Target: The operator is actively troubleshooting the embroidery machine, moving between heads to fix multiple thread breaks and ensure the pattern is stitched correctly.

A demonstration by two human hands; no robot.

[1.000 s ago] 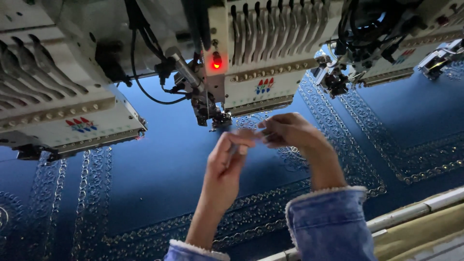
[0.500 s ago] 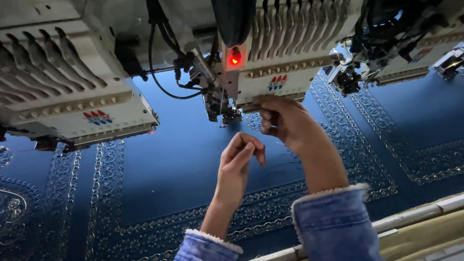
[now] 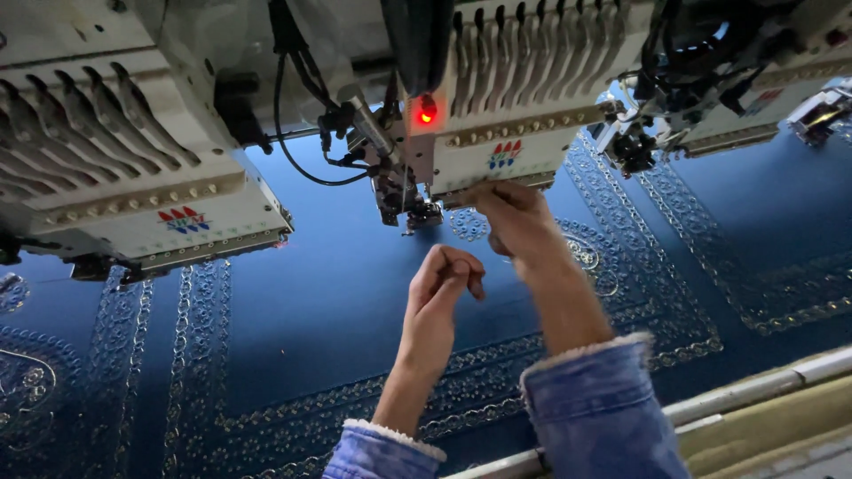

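Fabric: a dark blue cloth (image 3: 337, 302) is stretched flat under the machine heads, filling the view from the left edge to the right; silver-grey embroidered borders are stitched on it in nested rectangular bands, with a round motif near the middle.
Frame rail: a pale metal rail (image 3: 763, 390) is seen along the near right edge of the fabric, running up toward the right corner.
Left machine head: a cream embroidery head (image 3: 124, 168) with a row of curved thread levers is hung over the far left part of the fabric.
Middle machine head: a second cream head (image 3: 524, 98) is set over the far middle of the fabric; a red lamp (image 3: 427, 110) is lit on its face, and its needle assembly (image 3: 404, 200) is hung just above the cloth at its lower left.
Right machine head: a third head (image 3: 701, 98), partly cut off, is placed over the far right corner.
Sleeves: both forearms are covered by blue denim cuffs with pale lining at the near edge.
Right hand: the right hand (image 3: 519, 222) is raised to the lower edge of the middle head, fingers curled and pressed together against it; whether a thread is pinched cannot be told.
Left hand: the left hand (image 3: 444, 279) is held just below and left of the right one, above the cloth, fingertips drawn together in a pinch; what is pinched is too fine to be seen.
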